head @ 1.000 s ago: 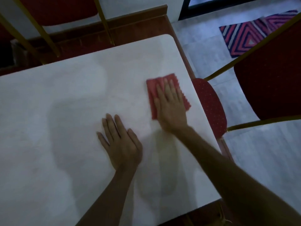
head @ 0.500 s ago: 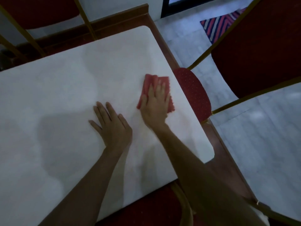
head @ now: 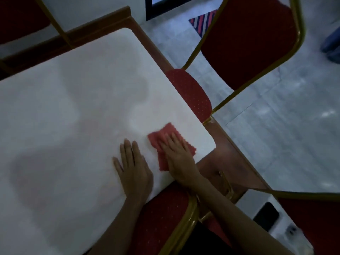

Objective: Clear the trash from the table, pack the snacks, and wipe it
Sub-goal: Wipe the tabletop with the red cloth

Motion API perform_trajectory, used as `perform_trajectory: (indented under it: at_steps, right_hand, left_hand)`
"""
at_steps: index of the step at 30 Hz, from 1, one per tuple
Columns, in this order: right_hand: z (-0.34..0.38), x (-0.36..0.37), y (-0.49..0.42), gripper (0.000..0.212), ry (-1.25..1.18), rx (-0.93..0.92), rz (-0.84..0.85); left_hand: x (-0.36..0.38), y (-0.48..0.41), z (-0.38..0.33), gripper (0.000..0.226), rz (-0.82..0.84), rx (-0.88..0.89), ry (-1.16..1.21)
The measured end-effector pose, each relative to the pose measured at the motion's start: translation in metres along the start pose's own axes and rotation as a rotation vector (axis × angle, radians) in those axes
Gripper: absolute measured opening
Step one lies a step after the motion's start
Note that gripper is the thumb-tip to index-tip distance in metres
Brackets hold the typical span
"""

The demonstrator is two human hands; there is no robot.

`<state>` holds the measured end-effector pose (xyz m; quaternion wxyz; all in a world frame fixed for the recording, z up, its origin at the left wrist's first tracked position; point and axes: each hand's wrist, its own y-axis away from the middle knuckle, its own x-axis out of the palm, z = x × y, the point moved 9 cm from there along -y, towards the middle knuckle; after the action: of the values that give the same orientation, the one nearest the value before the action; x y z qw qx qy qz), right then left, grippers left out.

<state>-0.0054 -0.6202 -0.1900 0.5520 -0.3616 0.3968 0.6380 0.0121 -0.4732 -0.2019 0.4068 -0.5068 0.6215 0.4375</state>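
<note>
A red cloth [head: 158, 136] with a zigzag edge lies flat on the white table [head: 73, 107], close to its near right corner. My right hand [head: 177, 153] presses down on the cloth with straight fingers. My left hand [head: 133, 166] rests flat on the bare tabletop just left of the cloth, fingers straight and pointing away from me. Damp streaks show on the table surface. No trash or snacks are in view.
Red chairs with gold frames surround the table: one [head: 244, 41] at the right, one seat [head: 165, 208] under the near edge, one [head: 20, 17] at the far left. A dark phone [head: 265, 216] lies on a white surface at the lower right. A striped rug [head: 204, 20] lies beyond.
My right hand has dragged the cloth toward me, from mid-table to the near right corner. My left hand has stayed flat beside it. The camera has tilted and shifted.
</note>
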Motion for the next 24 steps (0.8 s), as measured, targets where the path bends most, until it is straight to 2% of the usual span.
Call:
perform_trajectory:
  at_steps: [2,3,6,10,12,14,16,19,21,23,24]
  right_hand:
    - [-0.016,-0.002,0.009,0.065,0.049,-0.148,0.136]
    - [-0.034,-0.012,0.011,0.066,0.036,-0.117,0.136]
    - [-0.091,-0.050,0.016,0.057,-0.064,0.168,-0.013]
    - [-0.066,-0.045,0.013,0.055,-0.055,0.306,-0.071]
    - [-0.023,-0.036,0.007,0.052,-0.108,0.129,-0.018]
    - [0.008,-0.029,0.011,0.048,-0.079,-0.091,0.119]
    - [-0.007,-0.040,0.007,0.050,-0.006,-0.137,0.108]
    - [-0.070,-0.060,-0.013,0.051,0.142,0.131,0.033]
    - [-0.084,-0.068,-0.021,0.049,0.155,0.254,0.021]
    - [-0.061,-0.072,-0.027,0.046,0.164,0.266,-0.006]
    - [-0.037,-0.069,-0.029,0.040,0.181,0.214,-0.001]
  left_hand:
    - [-0.001,0.000,0.002,0.055,-0.032,0.008,-0.013]
    - [-0.001,0.000,0.001,0.055,-0.045,0.019,-0.013]
    - [-0.001,0.000,0.004,0.054,-0.050,0.056,-0.018]
    - [-0.002,0.002,0.011,0.055,-0.041,0.123,-0.017]
    - [-0.002,0.002,0.016,0.056,-0.026,0.145,0.001]
    - [-0.005,0.004,0.025,0.057,-0.026,0.153,0.005]
    - [-0.010,0.008,0.040,0.057,-0.044,0.138,0.004]
    - [-0.018,0.019,0.077,0.059,-0.055,0.049,0.011]
    - [-0.026,0.027,0.108,0.059,-0.081,-0.029,0.021]
    - [-0.036,0.035,0.137,0.058,-0.118,-0.100,0.026]
    - [-0.040,0.039,0.149,0.057,-0.137,-0.133,0.023]
